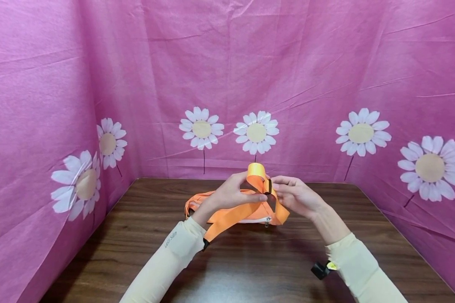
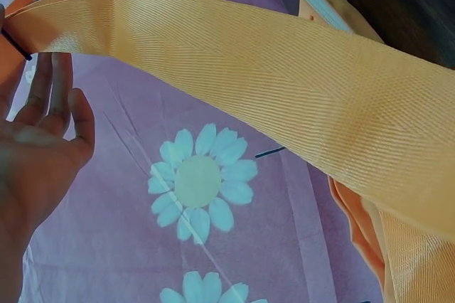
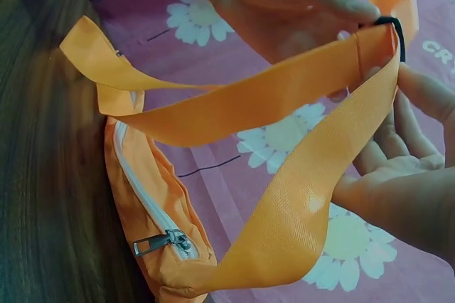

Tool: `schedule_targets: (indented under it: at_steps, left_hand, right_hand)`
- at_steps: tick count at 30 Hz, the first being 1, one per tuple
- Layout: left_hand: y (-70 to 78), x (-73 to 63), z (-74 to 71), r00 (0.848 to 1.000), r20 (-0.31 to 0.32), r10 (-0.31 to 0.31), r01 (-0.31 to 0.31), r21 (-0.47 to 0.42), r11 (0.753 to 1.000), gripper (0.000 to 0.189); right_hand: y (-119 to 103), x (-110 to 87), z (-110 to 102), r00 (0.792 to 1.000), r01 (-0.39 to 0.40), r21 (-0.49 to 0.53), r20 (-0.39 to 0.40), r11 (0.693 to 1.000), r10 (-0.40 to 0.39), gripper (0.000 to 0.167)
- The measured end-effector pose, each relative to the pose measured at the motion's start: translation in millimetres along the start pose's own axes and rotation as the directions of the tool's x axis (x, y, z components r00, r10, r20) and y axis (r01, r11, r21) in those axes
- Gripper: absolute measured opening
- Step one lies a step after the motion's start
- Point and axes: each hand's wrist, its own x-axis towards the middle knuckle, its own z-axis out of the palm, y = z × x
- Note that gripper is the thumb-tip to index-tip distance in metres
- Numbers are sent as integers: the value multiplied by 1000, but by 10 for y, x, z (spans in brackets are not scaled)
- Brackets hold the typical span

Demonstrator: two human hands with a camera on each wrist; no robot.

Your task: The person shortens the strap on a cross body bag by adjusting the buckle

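An orange waist bag (image 1: pixel 199 198) with a pale zipper lies on the table behind the hands. Its wide orange strap (image 1: pixel 233 214) rises in loops and passes through a black slider buckle (image 1: pixel 268 186). My left hand (image 1: pixel 231 193) pinches the strap beside the slider, its thumb touching the lower edge. My right hand (image 1: pixel 297 195) pinches the strap at the slider's other side. The right wrist view shows both hands meeting at the slider (image 3: pixel 399 36), with the metal zipper pull (image 3: pixel 160 241) below. In the left wrist view, the strap (image 2: pixel 284 82) partly covers the left fingers.
The brown wooden table (image 1: pixel 250 269) is enclosed by pink cloth (image 1: pixel 227 63) printed with white daisies. A black device (image 1: pixel 320 270) with a yellow part sits by the right sleeve. A dark piece (image 1: pixel 206 244) shows beside the left cuff.
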Motion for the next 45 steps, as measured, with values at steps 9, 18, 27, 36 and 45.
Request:
schedule_targets:
  at_steps: [9, 18, 27, 36, 45]
  left_hand:
    - [0, 3, -6, 999, -35, 12, -11, 49, 999, 43]
    - [-12, 14, 9, 999, -23, 34, -28, 205, 978, 45]
    - [-6, 26, 42, 997, -47, 57, -44, 230, 972, 45]
    - [-51, 22, 63, 999, -44, 24, -8, 338, 941, 47]
    - [-24, 14, 40, 998, -48, 33, -11, 398, 917, 37]
  right_hand:
    - [-54, 13, 145, 961, -32, -95, -275, 995, 4, 10]
    - [-61, 10, 223, 903, -119, -282, -429, 952, -14, 14]
    - [-92, 2, 261, 871, -135, -238, -490, 962, 2, 4]
    - [-129, -11, 208, 862, -124, -179, -507, 976, 17, 3]
    - [-182, -11, 193, 872, -101, -132, -490, 986, 24, 7]
